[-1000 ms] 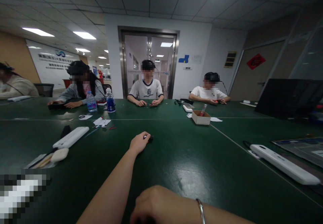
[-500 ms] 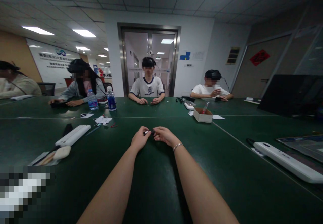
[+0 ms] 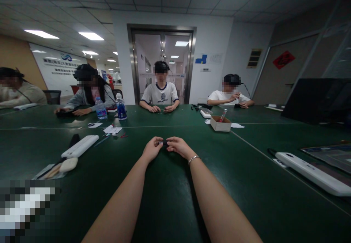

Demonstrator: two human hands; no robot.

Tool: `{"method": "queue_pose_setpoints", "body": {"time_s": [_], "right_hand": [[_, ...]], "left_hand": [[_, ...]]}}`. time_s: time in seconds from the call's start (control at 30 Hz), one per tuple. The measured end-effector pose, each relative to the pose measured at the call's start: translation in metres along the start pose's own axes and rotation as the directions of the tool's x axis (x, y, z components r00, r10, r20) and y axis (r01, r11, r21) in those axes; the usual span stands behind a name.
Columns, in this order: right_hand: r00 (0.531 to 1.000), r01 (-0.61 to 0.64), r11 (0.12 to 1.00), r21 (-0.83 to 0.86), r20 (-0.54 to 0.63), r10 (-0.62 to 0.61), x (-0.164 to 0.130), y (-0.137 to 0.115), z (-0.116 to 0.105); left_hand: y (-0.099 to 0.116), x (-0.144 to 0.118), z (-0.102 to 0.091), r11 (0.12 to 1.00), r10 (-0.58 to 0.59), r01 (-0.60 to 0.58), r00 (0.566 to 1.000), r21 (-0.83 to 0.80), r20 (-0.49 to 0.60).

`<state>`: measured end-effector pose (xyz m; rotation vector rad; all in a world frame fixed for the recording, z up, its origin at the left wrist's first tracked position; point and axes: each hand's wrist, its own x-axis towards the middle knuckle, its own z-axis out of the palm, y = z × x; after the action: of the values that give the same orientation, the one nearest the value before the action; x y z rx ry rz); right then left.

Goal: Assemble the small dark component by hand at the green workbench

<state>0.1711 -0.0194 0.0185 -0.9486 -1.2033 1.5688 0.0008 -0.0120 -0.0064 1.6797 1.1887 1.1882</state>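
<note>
Both my arms stretch forward over the dark green table (image 3: 170, 199). My left hand (image 3: 152, 148) and my right hand (image 3: 177, 147) meet at the fingertips and pinch a small dark object (image 3: 165, 143) between them, just above the table top. The object is tiny and mostly hidden by my fingers. A thin metal bracelet (image 3: 193, 159) sits on my right wrist.
A white power strip (image 3: 79, 146) and a cream object on a wrapper (image 3: 67, 164) lie at left. Another white power strip (image 3: 309, 173) lies at right. A small cardboard box (image 3: 220, 123), two water bottles (image 3: 121, 108) and papers stand further off. Several people sit across the table.
My right hand came up from near my body to meet my left hand at the small dark object. Both hands now hold it together, almost still since half a second ago.
</note>
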Motion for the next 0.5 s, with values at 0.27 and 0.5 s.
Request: {"method": "queue_pose_setpoints", "body": {"time_s": [0.27, 0.5], "right_hand": [[1.0, 0.016, 1.0, -0.001, 0.0, -0.016, 0.003, 0.0039, -0.0014], [0.999, 0.027, 0.996, -0.09, 0.027, -0.024, 0.0042, 0.0047, -0.0006]], "left_hand": [[-0.0078, 0.0024, 0.0003, 0.991, -0.047, 0.048, 0.999, 0.127, -0.015], [0.0005, -0.0023, -0.0005, 0.962, -0.073, 0.077, 0.997, 0.261, -0.024]]}}
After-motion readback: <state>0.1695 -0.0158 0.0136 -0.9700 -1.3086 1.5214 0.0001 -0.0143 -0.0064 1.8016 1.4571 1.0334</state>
